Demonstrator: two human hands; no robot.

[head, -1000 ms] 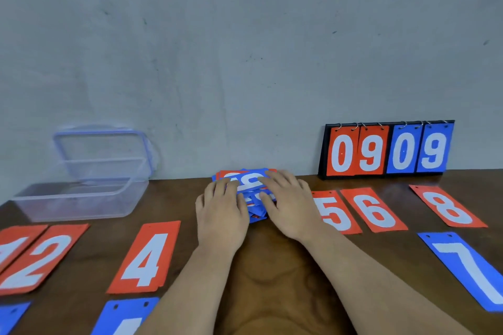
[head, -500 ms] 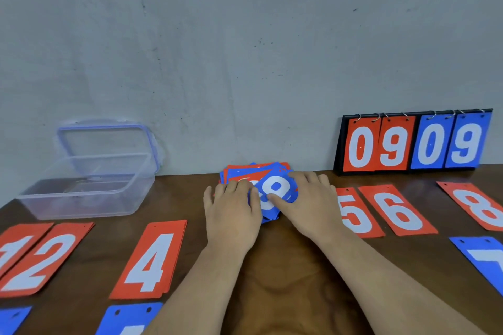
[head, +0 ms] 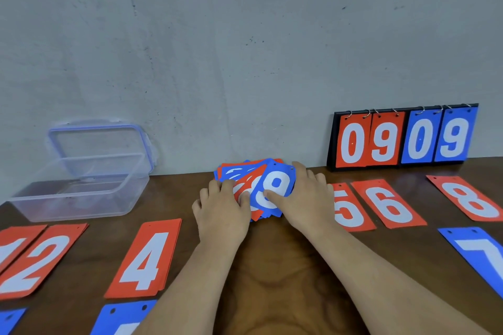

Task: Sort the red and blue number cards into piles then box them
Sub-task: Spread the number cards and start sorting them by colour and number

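A mixed pile of red and blue number cards (head: pixel 239 174) lies at the far middle of the brown table (head: pixel 272 280). My left hand (head: pixel 220 212) rests flat on the pile's left side, its thumb on a red card. My right hand (head: pixel 304 198) pinches the top blue 8 card (head: pixel 276 182), thumb on its face and fingers behind its right edge. Around the pile lie a red 4 stack (head: pixel 147 258), red 1 and 2 cards (head: pixel 35 261), a red 5 (head: pixel 351 209), red 6 (head: pixel 389 204), red 8 (head: pixel 468 197) and blue 7 (head: pixel 481 253).
A clear plastic box (head: pixel 128 193) stands at the far left, its blue-rimmed lid (head: pixel 100 141) leaning on the wall behind it. A flip scoreboard (head: pixel 402 139) reading 09 09 stands at the far right. Two blue cards (head: pixel 122 318) (head: pixel 11 318) lie at the near edge.
My right hand has drawn the blue 8 card rightward off the top of the pile, uncovering a red card. My left hand stays on the pile.
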